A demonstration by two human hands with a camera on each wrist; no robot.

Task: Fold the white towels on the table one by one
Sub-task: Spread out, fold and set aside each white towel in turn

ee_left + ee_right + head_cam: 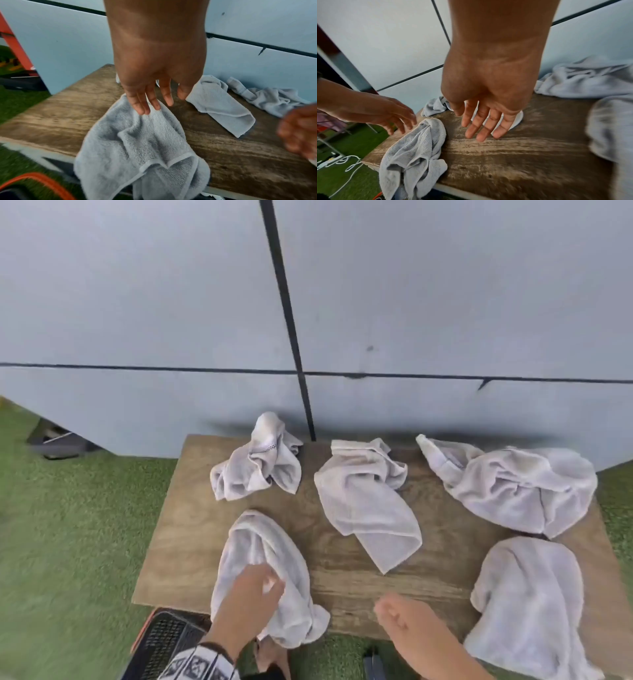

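white terry everywhere: we see five crumpled towels on the wooden bench (191,525). our left hand (251,594) reaches over the near-left towel (274,559), which droops off the front edge, with straight fingers (145,102) just at its folds; whether they touch, we cannot tell. our right hand (397,616) hovers spread above bare wood. the others lie back-left (257,463), centre (366,505), back-right (513,484) and near-right (527,601).
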